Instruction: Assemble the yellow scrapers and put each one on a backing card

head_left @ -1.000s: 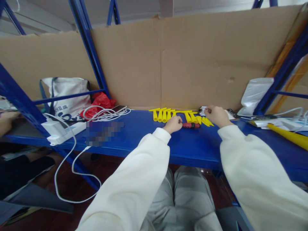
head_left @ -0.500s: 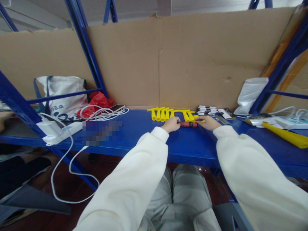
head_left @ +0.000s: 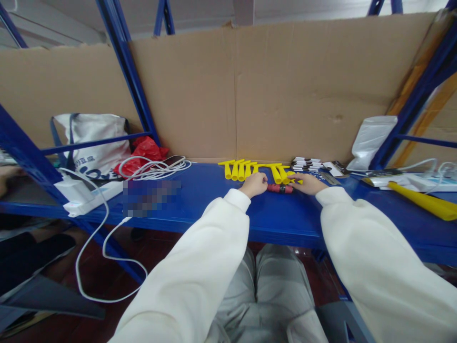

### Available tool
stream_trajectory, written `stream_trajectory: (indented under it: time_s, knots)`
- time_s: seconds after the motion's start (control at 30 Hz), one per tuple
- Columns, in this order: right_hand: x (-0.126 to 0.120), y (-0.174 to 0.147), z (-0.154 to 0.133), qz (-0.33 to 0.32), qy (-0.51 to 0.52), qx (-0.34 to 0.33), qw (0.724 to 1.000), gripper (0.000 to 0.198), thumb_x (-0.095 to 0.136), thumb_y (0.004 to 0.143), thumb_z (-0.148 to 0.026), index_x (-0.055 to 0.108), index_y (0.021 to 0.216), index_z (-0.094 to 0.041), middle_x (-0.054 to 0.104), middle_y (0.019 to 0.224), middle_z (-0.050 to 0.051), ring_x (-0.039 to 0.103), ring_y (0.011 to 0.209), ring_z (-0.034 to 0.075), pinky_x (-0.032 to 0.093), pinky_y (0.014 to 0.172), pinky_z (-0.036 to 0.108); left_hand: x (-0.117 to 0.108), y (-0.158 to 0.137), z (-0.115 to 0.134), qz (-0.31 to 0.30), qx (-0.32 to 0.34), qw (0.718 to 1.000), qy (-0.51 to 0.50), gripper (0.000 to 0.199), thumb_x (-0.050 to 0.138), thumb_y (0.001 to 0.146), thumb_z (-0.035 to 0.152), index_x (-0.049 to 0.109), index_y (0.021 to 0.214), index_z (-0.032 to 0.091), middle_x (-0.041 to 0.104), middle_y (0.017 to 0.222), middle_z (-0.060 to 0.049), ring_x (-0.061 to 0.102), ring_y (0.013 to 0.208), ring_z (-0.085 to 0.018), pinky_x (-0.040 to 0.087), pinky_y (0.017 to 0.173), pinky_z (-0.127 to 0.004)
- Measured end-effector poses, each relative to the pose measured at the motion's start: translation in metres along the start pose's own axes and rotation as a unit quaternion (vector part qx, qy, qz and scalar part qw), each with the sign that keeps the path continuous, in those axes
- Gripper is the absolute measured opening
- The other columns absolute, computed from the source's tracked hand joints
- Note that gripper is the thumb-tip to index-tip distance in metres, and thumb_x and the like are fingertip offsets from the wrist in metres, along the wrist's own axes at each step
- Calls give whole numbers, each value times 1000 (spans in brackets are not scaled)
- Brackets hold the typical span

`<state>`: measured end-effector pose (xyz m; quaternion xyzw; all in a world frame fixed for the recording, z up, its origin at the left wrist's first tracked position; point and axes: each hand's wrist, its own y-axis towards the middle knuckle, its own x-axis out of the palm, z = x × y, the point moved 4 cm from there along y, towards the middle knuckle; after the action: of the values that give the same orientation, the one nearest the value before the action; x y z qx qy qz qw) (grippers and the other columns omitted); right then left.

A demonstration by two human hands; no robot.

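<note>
A dark red cylinder [head_left: 275, 188] with a black band lies crosswise on the blue shelf between my hands. My left hand [head_left: 255, 185] is closed at its left end; what the fingers grip is hidden. At the other end, my right hand [head_left: 306, 183] has its fingers pinched together over a small yellow piece [head_left: 300, 182], which shows on both sides of the fingertips. Behind my left hand stand several yellow plastic parts with round, hollow ends [head_left: 234, 171] in a row. Two more yellow parts [head_left: 277, 175] lie just behind the cylinder.
Black-and-white packets [head_left: 306, 164] are stacked behind my right hand, near a metal ruler-like strip [head_left: 330, 178]. A long yellow object [head_left: 423, 200] lies far right. On the left are a power strip [head_left: 93, 197], coiled white cables [head_left: 153, 166] and a cloth bag [head_left: 98, 143]. Cardboard [head_left: 285, 90] walls the back.
The red cylinder has turned about its length, so its black marking now shows as a band near the right end. Both hands have stayed nearly in place.
</note>
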<state>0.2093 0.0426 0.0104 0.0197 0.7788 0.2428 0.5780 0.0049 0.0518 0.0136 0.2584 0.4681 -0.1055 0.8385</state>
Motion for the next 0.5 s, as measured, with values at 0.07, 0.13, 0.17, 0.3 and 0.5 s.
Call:
stream_trajectory:
  time_s: [0.07,0.13,0.17,0.3,0.5]
  knots:
    - [1,0,1,-9,2,15,1000,27,61,81,-28,77,104,-25,75,106,5,71,100,27,56,93,42,-1,-3,3,-3,0,1000,26,22,55,84,12,72,96,18,71,113,-11,64,108,-25,48,98,-37]
    - [1,0,1,-16,7,27,999,28,60,82,-27,76,104,-25,75,108,5,71,100,27,55,94,43,-2,-5,6,-3,-1,999,47,22,53,86,13,72,95,19,70,114,-11,62,111,-26,46,100,-39]
    - [2,0,1,-18,9,32,999,28,60,82,-27,76,105,-24,75,109,5,71,100,27,55,94,43,-2,-6,8,-2,-1,999,54,23,52,87,13,72,96,19,70,115,-12,62,112,-27,46,100,-39]
    - [3,0,3,-21,13,53,998,29,58,83,-24,76,105,-19,74,111,8,71,100,25,54,96,39,2,-4,21,-2,26,997,76,28,49,87,11,70,104,18,66,122,-14,59,118,-29,44,103,-42]
    - [4,3,9,-17,24,56,998,31,56,81,-16,75,105,-18,75,108,8,71,98,24,55,94,38,16,12,58,-19,77,994,80,32,49,90,17,66,116,17,61,130,-13,56,122,-27,44,104,-38]
